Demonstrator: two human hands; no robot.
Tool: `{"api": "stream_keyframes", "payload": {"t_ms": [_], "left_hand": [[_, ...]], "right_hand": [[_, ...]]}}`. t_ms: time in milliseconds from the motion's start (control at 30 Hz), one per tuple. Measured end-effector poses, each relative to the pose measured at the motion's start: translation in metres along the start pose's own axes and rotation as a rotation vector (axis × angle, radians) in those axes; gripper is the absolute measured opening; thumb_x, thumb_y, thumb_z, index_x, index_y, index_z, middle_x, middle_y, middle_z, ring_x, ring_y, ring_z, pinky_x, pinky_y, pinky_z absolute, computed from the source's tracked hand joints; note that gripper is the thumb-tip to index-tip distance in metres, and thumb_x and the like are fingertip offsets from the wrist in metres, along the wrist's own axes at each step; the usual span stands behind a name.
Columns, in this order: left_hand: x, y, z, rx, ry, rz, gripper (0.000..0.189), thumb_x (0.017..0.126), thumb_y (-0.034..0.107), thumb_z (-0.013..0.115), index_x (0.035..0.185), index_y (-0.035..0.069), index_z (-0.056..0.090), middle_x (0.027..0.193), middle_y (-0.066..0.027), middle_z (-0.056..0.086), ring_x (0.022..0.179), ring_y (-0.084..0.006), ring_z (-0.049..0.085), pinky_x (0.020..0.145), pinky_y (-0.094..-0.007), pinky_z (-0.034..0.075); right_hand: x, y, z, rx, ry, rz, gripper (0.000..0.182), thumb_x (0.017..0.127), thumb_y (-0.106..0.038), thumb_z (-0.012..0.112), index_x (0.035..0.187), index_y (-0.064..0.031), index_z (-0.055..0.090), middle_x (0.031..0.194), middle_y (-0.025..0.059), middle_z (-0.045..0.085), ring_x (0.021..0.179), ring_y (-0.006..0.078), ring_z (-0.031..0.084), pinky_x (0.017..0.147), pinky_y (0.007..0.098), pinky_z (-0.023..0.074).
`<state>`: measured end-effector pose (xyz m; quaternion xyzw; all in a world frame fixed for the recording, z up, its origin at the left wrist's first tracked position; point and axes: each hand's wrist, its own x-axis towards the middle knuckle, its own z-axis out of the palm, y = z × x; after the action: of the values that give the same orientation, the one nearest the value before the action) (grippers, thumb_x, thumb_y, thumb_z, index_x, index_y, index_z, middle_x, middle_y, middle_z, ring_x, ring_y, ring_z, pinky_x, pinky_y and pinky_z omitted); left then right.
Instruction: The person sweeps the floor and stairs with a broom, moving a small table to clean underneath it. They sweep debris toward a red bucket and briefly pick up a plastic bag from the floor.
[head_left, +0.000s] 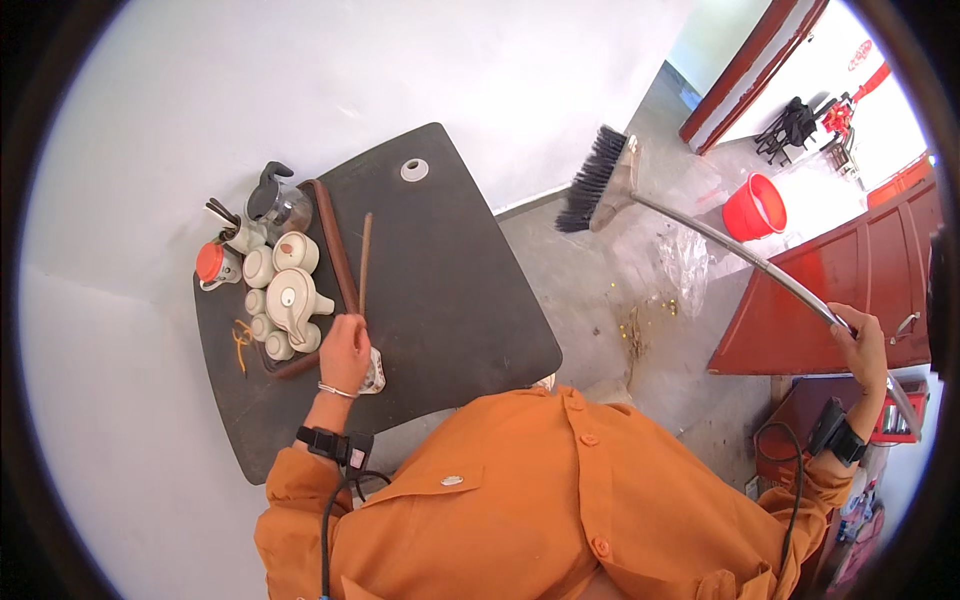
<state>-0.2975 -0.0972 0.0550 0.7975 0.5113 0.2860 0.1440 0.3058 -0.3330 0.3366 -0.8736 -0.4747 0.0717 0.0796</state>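
My right hand (862, 345) is closed around the metal handle of a broom (720, 240), whose dark bristles (595, 180) are lifted to the upper left of the hand. My left hand (346, 354) grips the lower end of a thin brown stick (366, 262) over the dark table (465, 300). Beside the left hand is a small patterned dish or box (373, 375), partly covered by it. To its left, a brown-rimmed tea tray (334, 240) carries a cream teapot (291, 298) and several cups (279, 346).
A glass kettle (279, 206) and a red-lidded mug (217, 265) stand near the wall. On the floor are a red bucket (754, 207), clear plastic film (684, 262) and a small heap of debris (635, 334). A red wooden door (840, 285) is at the right.
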Motion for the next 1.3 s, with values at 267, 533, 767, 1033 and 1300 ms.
{"api": "stream_keyframes", "payload": {"t_ms": [267, 533, 767, 1033, 1300], "left_hand": [[0.016, -0.001, -0.011, 0.053, 0.091, -0.022, 0.014, 0.080, -0.003, 0.057, 0.091, 0.002, 0.049, 0.080, -0.0128, 0.053, 0.069, -0.0291, 0.056, 0.061, -0.0372, 0.046], [0.011, -0.012, -0.005, 0.068, 0.072, -0.109, 0.015, 0.080, -0.002, 0.058, 0.091, 0.004, 0.051, 0.078, -0.0121, 0.052, 0.067, -0.0282, 0.056, 0.061, -0.0367, 0.046], [0.027, 0.003, 0.021, -0.014, -0.001, -0.098, 0.015, 0.080, -0.001, 0.058, 0.091, 0.005, 0.050, 0.079, -0.0112, 0.052, 0.068, -0.0279, 0.057, 0.061, -0.0360, 0.047], [0.064, 0.013, 0.072, -0.023, -0.204, -0.063, 0.012, 0.082, 0.003, 0.055, 0.087, 0.006, 0.045, 0.081, -0.0142, 0.052, 0.074, -0.0350, 0.056, 0.065, -0.0429, 0.046], [0.090, 0.000, 0.113, 0.122, -0.355, 0.021, 0.010, 0.081, 0.003, 0.056, 0.085, 0.005, 0.047, 0.079, -0.0144, 0.054, 0.075, -0.0361, 0.056, 0.066, -0.0442, 0.045]], "right_hand": [[0.009, -0.034, 0.044, 0.294, -0.096, -0.246, 0.032, 0.077, 0.005, 0.060, 0.110, 0.0045, 0.061, 0.078, 0.0079, 0.060, 0.072, 0.0099, 0.053, 0.068, 0.0250, 0.0448], [0.017, -0.092, 0.067, 0.125, -0.350, -0.367, 0.030, 0.069, 0.001, 0.068, 0.099, 0.0005, 0.067, 0.080, 0.0158, 0.065, 0.067, 0.0199, 0.061, 0.065, 0.0292, 0.0483], [-0.004, -0.014, 0.009, -0.163, -0.201, 0.034, 0.029, 0.066, 0.005, 0.064, 0.095, 0.0018, 0.066, 0.072, 0.0124, 0.061, 0.068, 0.0191, 0.060, 0.067, 0.0306, 0.0476], [-0.045, 0.100, 0.003, -0.557, 0.040, 0.173, 0.018, 0.071, -0.013, 0.061, 0.089, -0.0109, 0.066, 0.079, 0.0170, 0.063, 0.078, 0.0351, 0.062, 0.069, 0.0431, 0.0477], [-0.009, 0.143, 0.138, -0.546, -0.036, 0.205, 0.017, 0.077, -0.018, 0.061, 0.093, -0.0142, 0.065, 0.083, 0.0154, 0.065, 0.081, 0.0350, 0.063, 0.071, 0.0468, 0.0487]]}}
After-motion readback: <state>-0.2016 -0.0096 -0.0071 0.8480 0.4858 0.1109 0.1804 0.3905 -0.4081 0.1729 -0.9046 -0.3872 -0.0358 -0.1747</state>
